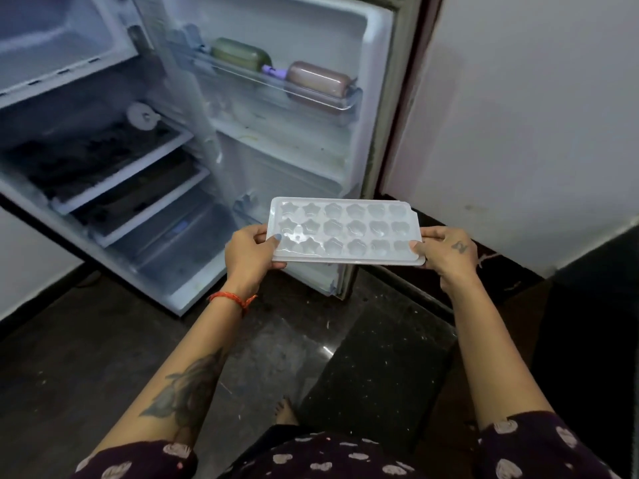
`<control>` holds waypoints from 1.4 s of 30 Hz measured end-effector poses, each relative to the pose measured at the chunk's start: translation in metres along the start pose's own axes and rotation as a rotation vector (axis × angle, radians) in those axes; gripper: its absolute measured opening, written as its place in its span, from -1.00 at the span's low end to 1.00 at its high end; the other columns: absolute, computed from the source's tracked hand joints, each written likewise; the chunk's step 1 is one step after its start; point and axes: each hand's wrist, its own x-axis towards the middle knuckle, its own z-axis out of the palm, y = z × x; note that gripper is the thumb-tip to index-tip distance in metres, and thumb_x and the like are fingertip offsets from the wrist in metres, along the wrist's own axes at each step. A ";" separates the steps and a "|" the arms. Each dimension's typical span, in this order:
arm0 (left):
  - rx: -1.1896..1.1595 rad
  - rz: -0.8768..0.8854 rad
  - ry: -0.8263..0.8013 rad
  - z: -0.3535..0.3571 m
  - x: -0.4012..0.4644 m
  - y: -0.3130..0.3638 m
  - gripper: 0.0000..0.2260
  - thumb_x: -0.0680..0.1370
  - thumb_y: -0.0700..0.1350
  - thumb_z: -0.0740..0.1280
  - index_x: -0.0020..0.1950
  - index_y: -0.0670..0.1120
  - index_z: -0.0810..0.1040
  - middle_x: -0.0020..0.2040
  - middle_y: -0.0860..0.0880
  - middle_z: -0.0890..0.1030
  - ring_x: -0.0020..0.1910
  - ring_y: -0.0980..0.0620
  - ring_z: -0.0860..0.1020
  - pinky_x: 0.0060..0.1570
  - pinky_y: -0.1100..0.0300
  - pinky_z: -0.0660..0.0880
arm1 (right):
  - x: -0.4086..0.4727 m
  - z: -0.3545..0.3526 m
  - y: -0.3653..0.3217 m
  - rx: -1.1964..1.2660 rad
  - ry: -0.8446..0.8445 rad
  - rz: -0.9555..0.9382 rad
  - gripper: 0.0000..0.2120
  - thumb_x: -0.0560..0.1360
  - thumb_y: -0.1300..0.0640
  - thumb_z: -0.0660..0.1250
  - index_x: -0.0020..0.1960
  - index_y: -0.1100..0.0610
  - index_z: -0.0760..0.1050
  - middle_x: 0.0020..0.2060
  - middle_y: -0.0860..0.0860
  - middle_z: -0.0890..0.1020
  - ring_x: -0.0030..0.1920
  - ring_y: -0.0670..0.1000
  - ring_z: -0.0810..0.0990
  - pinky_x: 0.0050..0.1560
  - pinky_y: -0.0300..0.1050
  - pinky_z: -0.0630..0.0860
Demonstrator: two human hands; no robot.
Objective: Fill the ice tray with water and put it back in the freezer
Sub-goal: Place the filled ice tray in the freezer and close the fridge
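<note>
At far left the fridge point(114, 188) stands open, its freezer point(52, 39) compartment at the top with pale, bare-looking walls. Below it sit two white-edged shelves point(128, 174) over dark glass, and a clear drawer point(173, 243) at the bottom. A round white knob point(141, 115) shows just under the freezer floor.

The open door point(276, 98) swings to the right of the cabinet. Its upper rack point(297, 91) carries a green container point(240, 57) lying on its side, a small purple item point(273, 71) beside it, and a brown container point(318, 79) further right.

In front of the door's lower part, the left hand point(250, 255) grips the left short edge of the tray point(345, 229), thumb on top near the corner and fingers curled beneath. An orange thread band point(233, 299) circles that wrist and a dark tattoo marks the forearm. The tray is held level in the air, between both hands, outside the fridge; its star- and round-shaped cells look clear, and I cannot tell whether water is in them.

The right hand point(446, 252) pinches the right short edge, thumb over the rim, fingers under it.

Below lies the dark polished floor point(86, 357), with a bare foot point(285, 411) near the middle. A white wall point(536, 115) fills the right side.
</note>
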 end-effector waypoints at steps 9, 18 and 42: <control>-0.024 -0.062 0.158 -0.074 0.038 -0.017 -0.81 0.54 -0.22 0.35 0.14 -0.21 0.58 -0.08 -0.10 0.67 -0.19 -0.06 0.67 -0.31 0.20 0.64 | 0.008 0.088 -0.045 -0.014 -0.171 -0.081 -0.78 0.34 0.25 0.50 -0.04 0.08 0.65 -0.12 0.05 0.69 -0.09 0.09 0.67 -0.03 0.08 0.64; -0.054 -0.086 0.287 -0.142 0.066 -0.029 -0.90 0.54 -0.22 0.34 0.05 -0.13 0.57 -0.15 -0.05 0.64 -0.33 0.05 0.64 -0.22 0.09 0.64 | 0.000 0.168 -0.094 -0.035 -0.333 -0.190 -0.73 0.39 0.31 0.45 0.08 0.23 0.61 -0.21 0.02 0.65 -0.16 0.07 0.66 -0.01 0.10 0.63; -0.152 -0.181 0.661 -0.235 0.143 -0.034 -0.86 0.53 -0.24 0.35 0.09 -0.17 0.56 -0.18 -0.03 0.60 -0.18 -0.04 0.62 -0.37 0.22 0.62 | 0.027 0.340 -0.211 -0.100 -0.662 -0.376 -0.79 0.40 0.32 0.44 0.02 0.18 0.62 -0.19 0.06 0.65 -0.09 0.13 0.66 -0.04 0.11 0.64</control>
